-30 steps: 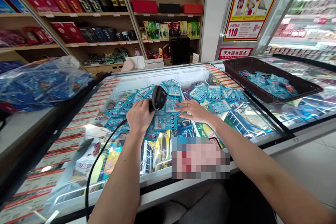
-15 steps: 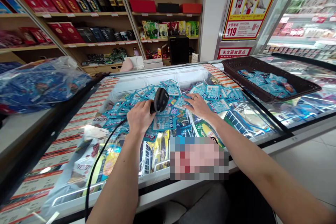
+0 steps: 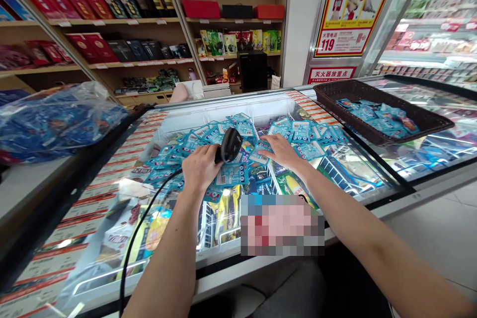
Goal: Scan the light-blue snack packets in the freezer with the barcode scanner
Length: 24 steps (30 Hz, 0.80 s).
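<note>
My left hand (image 3: 199, 169) is wrapped around the handle of a black barcode scanner (image 3: 231, 145), whose head faces the packets on the freezer's glass top. From the scanner a black cable (image 3: 143, 213) runs down toward me. My right hand (image 3: 282, 151) has its fingers spread, and the fingertips touch a small blue packet (image 3: 260, 153) beside the scanner. Many similar blue packets lie loosely over the glass, one flat blue packet (image 3: 231, 175) just below the scanner head and others (image 3: 301, 130) beyond my right hand.
A brown basket (image 3: 372, 134) with blue packets stands at the right on the freezer (image 3: 395, 208). At the left lies a clear plastic bag (image 3: 59, 119) full of blue packs. Shelves (image 3: 122, 21) with bottles and boxes rise behind. A blurred patch (image 3: 282, 226) covers the front edge.
My right hand and the packet under its fingertips have shifted slightly toward me and to the right. The scanner has moved slightly to the right in my left hand.
</note>
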{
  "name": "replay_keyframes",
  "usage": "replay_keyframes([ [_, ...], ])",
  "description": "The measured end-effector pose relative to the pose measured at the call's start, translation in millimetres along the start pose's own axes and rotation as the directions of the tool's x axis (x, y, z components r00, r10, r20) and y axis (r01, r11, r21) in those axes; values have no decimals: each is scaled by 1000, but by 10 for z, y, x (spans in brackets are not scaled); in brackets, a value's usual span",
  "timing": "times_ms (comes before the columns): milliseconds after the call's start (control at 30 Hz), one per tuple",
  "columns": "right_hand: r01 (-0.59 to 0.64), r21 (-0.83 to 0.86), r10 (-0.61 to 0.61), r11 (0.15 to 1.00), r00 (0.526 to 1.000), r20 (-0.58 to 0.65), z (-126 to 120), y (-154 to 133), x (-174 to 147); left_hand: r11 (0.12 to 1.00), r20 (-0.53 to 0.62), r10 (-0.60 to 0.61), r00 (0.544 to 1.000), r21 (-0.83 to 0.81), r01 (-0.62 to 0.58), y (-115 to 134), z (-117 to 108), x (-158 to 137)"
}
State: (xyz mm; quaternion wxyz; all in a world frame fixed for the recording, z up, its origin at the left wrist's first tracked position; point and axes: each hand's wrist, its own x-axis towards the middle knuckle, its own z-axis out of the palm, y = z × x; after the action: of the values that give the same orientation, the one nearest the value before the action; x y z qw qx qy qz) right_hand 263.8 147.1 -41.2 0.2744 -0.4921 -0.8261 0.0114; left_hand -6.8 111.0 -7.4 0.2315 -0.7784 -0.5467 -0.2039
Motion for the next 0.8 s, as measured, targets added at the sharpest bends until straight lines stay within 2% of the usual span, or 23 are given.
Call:
replay_keyframes([
  [100,-16,-26,15,1000,1000,-9,23,22,19,1000,11,3,1000,10,-3,5,-8,1],
  [233,-1,19,2,1000,1000,-27,24,33,22,1000,18,7,1000,10,-7,8,-11,4],
  [533,-156,288,177,945,983,-47,25,106,55,999,5,9,1000,32,-9,14,-5,2],
  [800,-182,528,291,830,948,-130,179,301,117,999,9,17,1000,32,-18,12,-20,5],
])
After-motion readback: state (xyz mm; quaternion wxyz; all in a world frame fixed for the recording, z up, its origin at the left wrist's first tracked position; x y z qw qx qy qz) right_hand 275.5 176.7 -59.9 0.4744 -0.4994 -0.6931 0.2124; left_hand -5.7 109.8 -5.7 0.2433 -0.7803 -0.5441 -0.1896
